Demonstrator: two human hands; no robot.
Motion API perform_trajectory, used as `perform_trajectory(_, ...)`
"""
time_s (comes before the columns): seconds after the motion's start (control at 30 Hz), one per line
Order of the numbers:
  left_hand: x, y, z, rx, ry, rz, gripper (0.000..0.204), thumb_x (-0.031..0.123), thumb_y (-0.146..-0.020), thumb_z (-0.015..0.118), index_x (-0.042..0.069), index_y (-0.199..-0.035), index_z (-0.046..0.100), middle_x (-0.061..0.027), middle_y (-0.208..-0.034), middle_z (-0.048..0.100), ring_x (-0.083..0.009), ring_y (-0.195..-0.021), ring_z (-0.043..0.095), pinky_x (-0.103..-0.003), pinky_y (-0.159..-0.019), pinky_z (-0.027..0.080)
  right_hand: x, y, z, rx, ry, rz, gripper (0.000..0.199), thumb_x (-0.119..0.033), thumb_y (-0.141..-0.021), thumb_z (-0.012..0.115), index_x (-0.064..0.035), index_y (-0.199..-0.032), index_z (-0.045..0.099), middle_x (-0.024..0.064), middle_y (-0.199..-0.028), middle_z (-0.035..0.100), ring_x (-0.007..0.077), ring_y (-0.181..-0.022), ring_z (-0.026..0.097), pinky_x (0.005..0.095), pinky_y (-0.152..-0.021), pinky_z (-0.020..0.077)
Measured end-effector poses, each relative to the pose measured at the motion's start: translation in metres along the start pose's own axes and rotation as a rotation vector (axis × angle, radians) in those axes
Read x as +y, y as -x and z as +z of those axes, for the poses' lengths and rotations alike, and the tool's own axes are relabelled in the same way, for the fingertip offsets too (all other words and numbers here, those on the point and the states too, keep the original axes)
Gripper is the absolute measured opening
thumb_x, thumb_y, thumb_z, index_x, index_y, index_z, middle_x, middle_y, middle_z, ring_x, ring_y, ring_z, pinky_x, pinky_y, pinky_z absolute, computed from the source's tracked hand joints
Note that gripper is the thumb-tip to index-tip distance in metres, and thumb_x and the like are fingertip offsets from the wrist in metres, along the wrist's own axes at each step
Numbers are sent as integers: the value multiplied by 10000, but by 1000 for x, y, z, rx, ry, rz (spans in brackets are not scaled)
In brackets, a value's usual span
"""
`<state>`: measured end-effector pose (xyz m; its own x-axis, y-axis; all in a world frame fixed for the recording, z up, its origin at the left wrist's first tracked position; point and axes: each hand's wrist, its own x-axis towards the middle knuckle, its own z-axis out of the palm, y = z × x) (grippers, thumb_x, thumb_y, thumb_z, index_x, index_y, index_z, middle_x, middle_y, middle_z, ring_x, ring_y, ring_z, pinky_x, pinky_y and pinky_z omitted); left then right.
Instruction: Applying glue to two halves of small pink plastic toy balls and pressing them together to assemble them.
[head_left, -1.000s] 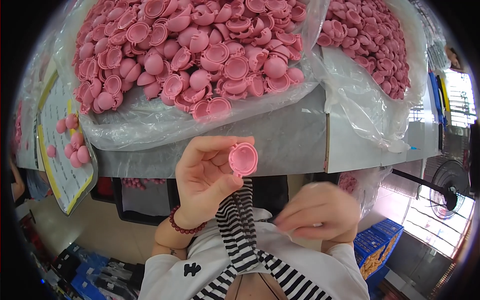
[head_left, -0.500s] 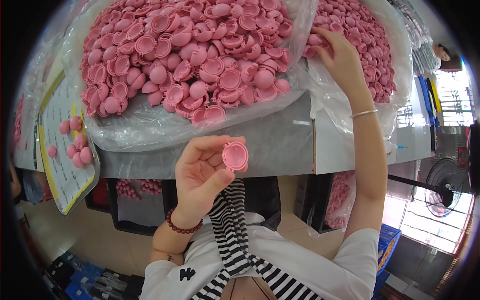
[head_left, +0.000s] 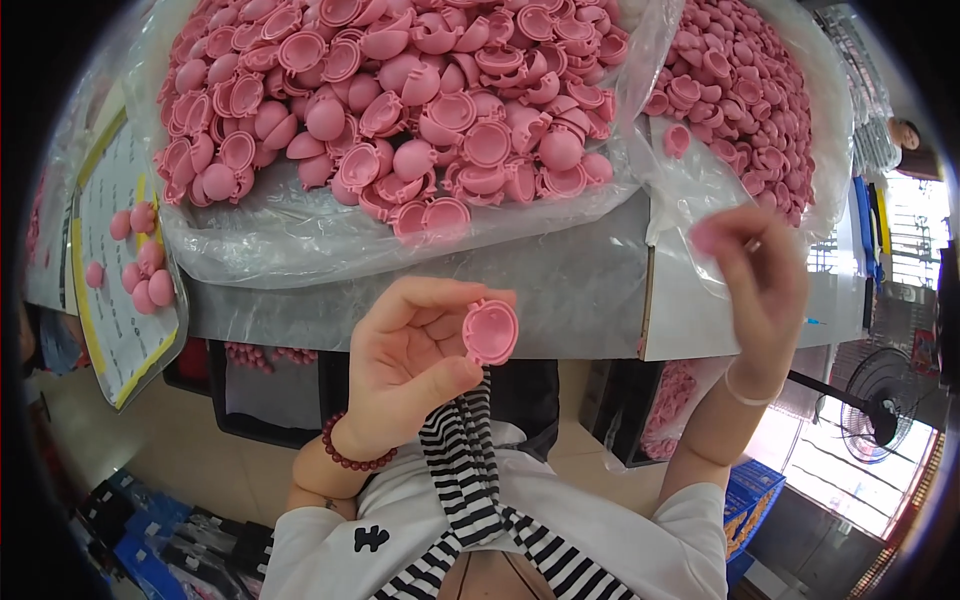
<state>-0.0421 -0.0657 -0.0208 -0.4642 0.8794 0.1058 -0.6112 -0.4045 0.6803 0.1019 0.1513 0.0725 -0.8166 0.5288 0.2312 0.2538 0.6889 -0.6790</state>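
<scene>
1. The left hand [head_left: 405, 365] is raised near the body, palm turned up, with a dark red bead bracelet [head_left: 350, 455] around its wrist.
2. Its fingers [head_left: 440, 295] are curled in, and the thumb and forefinger pinch a single pink half-shell [head_left: 491, 331] by its rim; the hollow side of the shell faces the camera.
3. That held shell sits just in front of the near edge of the surface [head_left: 560, 290], near the middle of the view and above a black-and-white striped strap [head_left: 465, 460] hanging on the person's chest.
4. The right hand [head_left: 755, 285] is lifted to the right, blurred by motion, with a thin pale bangle [head_left: 745, 388] on its wrist.
5. Its fingers are drawn together around something small and pink [head_left: 705, 235] at the tips; the blur keeps me from telling exactly what it is or how firmly it is held.
6. On the far side of the surface lies a big heap of pink half-shells [head_left: 400, 110] in a clear plastic bag [head_left: 290, 235].
7. To the right of it, a second pile of smaller pink pieces [head_left: 740, 90] fills another clear bag.
8. At the left, a printed sheet with a yellow border [head_left: 110, 290] carries a few pink shells [head_left: 140, 270].
9. A black fan [head_left: 885, 385] stands low at the right.
</scene>
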Motion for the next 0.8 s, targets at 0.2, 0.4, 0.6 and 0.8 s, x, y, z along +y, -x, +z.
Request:
perform_trajectory(0.2, 5, 3, 1, -37, 40, -39, 427, -65, -744, 577, -54, -1132, 399, -212, -1160, 478, -214, -1074, 491, -316, -912, 399, 5, 8, 65, -382, -58, -171, 151, -18, -734, 573, -32, -884, 586, 70, -808, 487, 141, -615, 485, 246, -517, 381)
perform_trajectory(0.4, 7, 5, 2, -22, 2, -74, 441, -65, -744, 583, -53, -1144, 396, -199, -1157, 484, -199, -1072, 491, -310, -909, 398, -14, 21, 62, -139, 198, -91, 290, -46, -652, 663, -45, -930, 581, 74, -835, 509, 198, -656, 520, 266, -534, 409)
perform_trajectory(0.6, 5, 7, 9, -50, -29, -213, 415, -87, -734, 589, -52, -1122, 448, -155, -1117, 521, -160, -973, 545, -278, -838, 447, -21, 37, 66, -40, -55, -231, 310, -13, -591, 704, -15, -885, 605, 91, -899, 595, 213, -737, 582, 281, -615, 472)
perform_trajectory(0.8, 2, 9, 14, -75, -101, -211, 392, -99, -726, 596, -55, -1099, 483, -123, -1056, 544, -148, -915, 566, -267, -805, 464, -34, 40, 72, -92, -297, -392, 287, -1, -584, 698, 29, -863, 634, 122, -899, 599, 206, -747, 589, 265, -605, 487)
